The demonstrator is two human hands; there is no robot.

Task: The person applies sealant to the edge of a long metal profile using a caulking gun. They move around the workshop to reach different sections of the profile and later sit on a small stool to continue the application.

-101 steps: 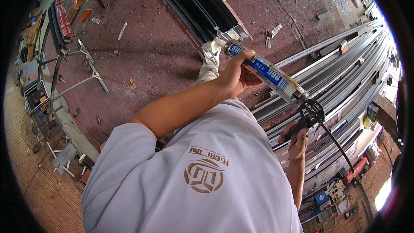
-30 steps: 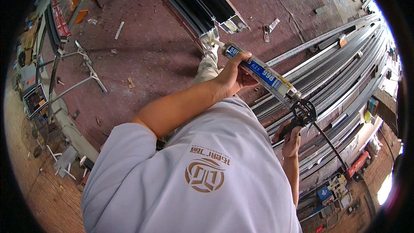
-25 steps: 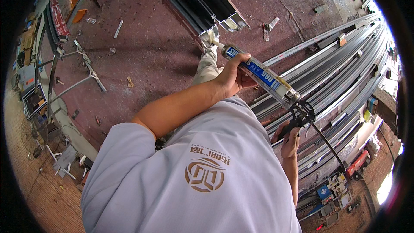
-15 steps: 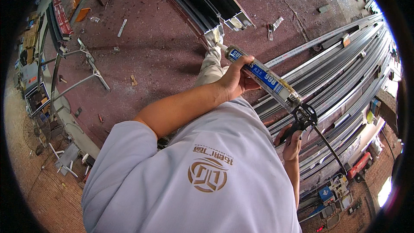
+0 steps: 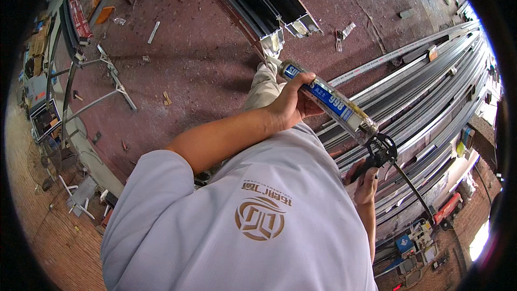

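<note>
My left hand (image 5: 293, 102) wraps round the blue-labelled tube of a caulking gun (image 5: 328, 97), thumb on top. Around the gun's black handle my right hand (image 5: 365, 182) is closed, partly hidden behind my shirt. The gun slants up to the left, its nozzle pointing at the cut ends of dark metal profiles. The nozzle tip sits just below the near profile end (image 5: 272, 44); whether they touch I cannot tell. A pale filling shows inside that open end. Beside it lies a second profile end (image 5: 303, 26), also with pale material inside.
Long metal profiles (image 5: 409, 102) lie stacked along my right. A metal trestle frame (image 5: 116, 89) stands on the left, near a red-and-white wrapped profile (image 5: 79, 16). Scraps litter the dark red floor (image 5: 188, 70). Tools and a red cylinder (image 5: 448, 208) are at lower right.
The nozzle has shifted slightly down and left relative to the near profile end. Both hands keep their hold on the caulking gun; the profile ends appear slightly further right.
</note>
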